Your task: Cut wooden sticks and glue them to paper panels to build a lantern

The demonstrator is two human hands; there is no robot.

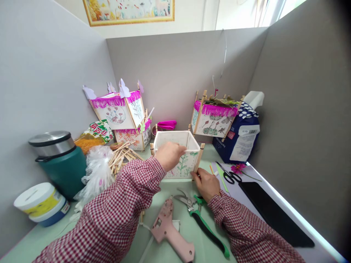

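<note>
A white box-shaped lantern (pixel 177 170) with green plant drawings stands upright on the table. Wooden sticks are fixed at its corners, and its top is open. My left hand (pixel 170 155) reaches over the front rim with curled fingers; some fingertips are hidden inside the box. Low at the front right corner, my right hand (pixel 207 183) pinches the foot of a wooden stick (pixel 200 157) between thumb and fingers. A pink glue gun (pixel 172 230) lies in front of the box. Beside it are green-handled pruning shears (pixel 203 223), just below my right hand.
Finished-looking lanterns with pink fringe stand at the back left (pixel 117 113) and back right (pixel 215 122). Left are a teal flask (pixel 61 164), a white tub (pixel 41 202) and loose sticks (pixel 124 157). Right are scissors (pixel 230 175), a black slab (pixel 274 212) and a blue tissue pack (pixel 238 142).
</note>
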